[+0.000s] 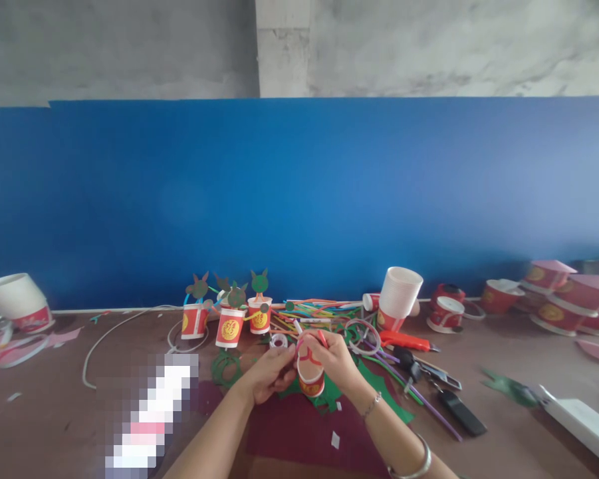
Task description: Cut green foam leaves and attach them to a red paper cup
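Note:
A red and white paper cup (pixel 310 380) is between my two hands at the lower middle, with red strips across its pale upper part. My left hand (pixel 270 374) is closed at the cup's left side, its fingertips on the rim or on something small there. My right hand (pixel 335 359) pinches a red piece (pixel 322 338) at the upper right of the cup. Green paper (pixel 379 389) and dark red paper (pixel 304 442) lie beneath. A roll of white tape (pixel 278 341) stands just behind my left hand.
Three decorated cups (pixel 230 327) stand behind to the left. Coloured straws (pixel 312 309), stacked white cups (pixel 399 293), an orange tool (pixel 406 341) and keys (pixel 407 362) lie further back and right. A black fob (pixel 461 411) and white device (pixel 586 426) are at right.

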The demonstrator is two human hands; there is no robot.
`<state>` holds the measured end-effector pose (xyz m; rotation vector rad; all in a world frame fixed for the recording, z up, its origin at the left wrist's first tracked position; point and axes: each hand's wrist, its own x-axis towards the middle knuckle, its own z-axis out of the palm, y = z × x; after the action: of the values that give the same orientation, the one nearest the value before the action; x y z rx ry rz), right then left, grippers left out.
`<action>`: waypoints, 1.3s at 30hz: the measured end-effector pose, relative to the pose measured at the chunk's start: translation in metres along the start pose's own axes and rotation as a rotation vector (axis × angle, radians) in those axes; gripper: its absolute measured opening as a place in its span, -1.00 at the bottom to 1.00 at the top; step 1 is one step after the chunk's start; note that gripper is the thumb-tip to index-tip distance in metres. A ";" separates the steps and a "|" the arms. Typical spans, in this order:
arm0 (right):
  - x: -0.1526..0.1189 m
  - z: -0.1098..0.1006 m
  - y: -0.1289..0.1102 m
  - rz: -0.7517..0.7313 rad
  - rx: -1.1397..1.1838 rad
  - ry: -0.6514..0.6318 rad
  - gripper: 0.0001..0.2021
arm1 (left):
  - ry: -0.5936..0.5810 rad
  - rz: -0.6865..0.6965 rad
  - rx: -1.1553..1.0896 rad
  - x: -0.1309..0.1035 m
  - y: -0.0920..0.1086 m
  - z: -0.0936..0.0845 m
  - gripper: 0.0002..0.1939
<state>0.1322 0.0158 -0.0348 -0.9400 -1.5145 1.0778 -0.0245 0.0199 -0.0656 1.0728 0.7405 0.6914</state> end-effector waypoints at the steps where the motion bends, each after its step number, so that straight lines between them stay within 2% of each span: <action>1: 0.000 0.000 0.000 0.008 0.006 0.013 -0.68 | 0.000 0.016 -0.003 0.000 0.000 0.001 -0.48; 5: 0.000 0.000 0.003 0.030 0.031 0.055 -0.68 | -0.008 0.048 -0.035 0.002 -0.002 0.004 -0.50; 14: 0.000 0.001 0.008 0.061 0.099 0.058 -0.67 | -0.027 0.047 -0.178 0.005 -0.007 0.002 -0.58; 21: -0.002 0.003 0.005 0.054 0.153 -0.028 -0.69 | -0.062 -0.025 -0.210 0.004 -0.006 -0.004 -0.66; 25: -0.002 0.002 0.004 0.065 0.206 -0.117 -0.65 | -0.089 -0.015 -0.128 0.002 -0.005 -0.008 -0.59; 31: -0.001 0.001 0.014 0.072 0.137 -0.032 -0.67 | -0.079 -0.033 -0.037 -0.002 -0.001 -0.009 -0.56; 39: -0.001 0.003 0.013 0.048 0.066 -0.012 -0.67 | -0.069 -0.009 -0.190 0.005 -0.007 -0.003 -0.63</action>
<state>0.1299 0.0179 -0.0475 -0.9298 -1.4638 1.1626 -0.0232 0.0233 -0.0738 0.9145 0.6074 0.6996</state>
